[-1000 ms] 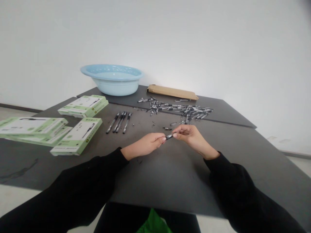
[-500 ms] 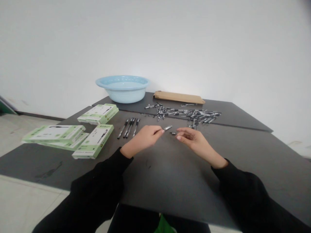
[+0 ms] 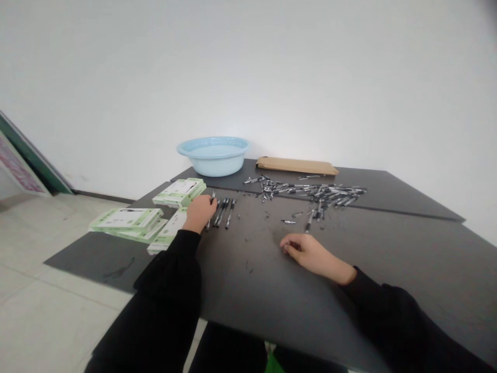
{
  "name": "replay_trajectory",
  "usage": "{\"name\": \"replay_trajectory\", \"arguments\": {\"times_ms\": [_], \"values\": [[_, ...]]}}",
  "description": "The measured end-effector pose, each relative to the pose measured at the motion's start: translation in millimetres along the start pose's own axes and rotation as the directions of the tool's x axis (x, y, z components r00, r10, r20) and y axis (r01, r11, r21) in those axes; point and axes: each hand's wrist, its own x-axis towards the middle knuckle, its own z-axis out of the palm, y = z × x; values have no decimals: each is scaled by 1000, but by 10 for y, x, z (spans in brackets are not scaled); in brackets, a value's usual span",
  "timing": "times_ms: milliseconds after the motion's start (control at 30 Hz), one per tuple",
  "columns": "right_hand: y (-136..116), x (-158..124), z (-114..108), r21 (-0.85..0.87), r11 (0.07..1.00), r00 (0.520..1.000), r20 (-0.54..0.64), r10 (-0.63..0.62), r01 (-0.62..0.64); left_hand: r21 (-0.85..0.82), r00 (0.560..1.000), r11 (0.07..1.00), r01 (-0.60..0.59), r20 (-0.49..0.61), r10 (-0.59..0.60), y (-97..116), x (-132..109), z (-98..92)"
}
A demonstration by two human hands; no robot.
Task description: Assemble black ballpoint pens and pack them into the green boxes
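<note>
My left hand (image 3: pixel 199 211) is down at the left end of a short row of black-and-clear pens (image 3: pixel 230 213) on the dark table. Its fingers are closed on a pen (image 3: pixel 213 196), most of which the hand hides. Near the table's middle my right hand (image 3: pixel 308 252) rests with its fingers curled in, and nothing shows in it. Just beyond that hand lies a small pen part (image 3: pixel 288 221). A loose heap of pen parts (image 3: pixel 334 195) spreads farther back on the right.
Green-and-white pen boxes (image 3: pixel 126 219) are stacked at the left, with another box (image 3: pixel 166 234) partly behind my left forearm. A light blue basin (image 3: pixel 218 165) and a flat brown cardboard package (image 3: pixel 297 165) stand at the back by the wall. Boards (image 3: pixel 29 155) lean there at far left.
My left hand has carried the pen leftward to the row of pens. My right hand has drawn back toward me, and the small pen part lies on the table. The view has turned left.
</note>
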Motion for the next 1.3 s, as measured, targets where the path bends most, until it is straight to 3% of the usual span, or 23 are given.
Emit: {"name": "replay_trajectory", "arguments": {"times_ms": [167,367,533,633,767,833,900,1067,1167,1233,1300], "values": [[32,20,5,-22,1000,1000,6,-10,10,94,998,996,-4,-68,11,105,-58,208],[14,16,35,-74,996,998,-41,-51,48,-5,990,996,-91,107,91,102,-23,389],[123,70,-64,-222,974,968,-230,-97,45,-19,987,995,-99,126,100,96,5,417],[292,105,-299,-325,944,921,-385,-69,-65,-35,989,997,-69,126,73,116,1,408],[472,122,-611,-316,846,812,-545,208,-429,-60,994,997,-52,96,58,138,13,416],[481,141,-650,-310,757,766,-530,365,-576,-76,995,995,-57,80,63,153,18,418],[443,178,-600,-337,687,746,-479,463,-643,-76,996,994,-80,41,83,176,9,405],[327,253,-428,-400,592,712,-460,531,-700,-59,972,983,-171,-176,158,292,-97,268],[298,176,-535,-404,610,728,-458,511,-682,-99,935,953,-287,-246,256,474,-231,96],[277,78,-681,-392,704,795,-431,428,-592,-151,893,906,-396,-292,341,696,-370,-54],[241,-23,-815,-341,847,890,-357,285,-408,-202,819,820,-536,-359,447,997,-544,-212]]}}
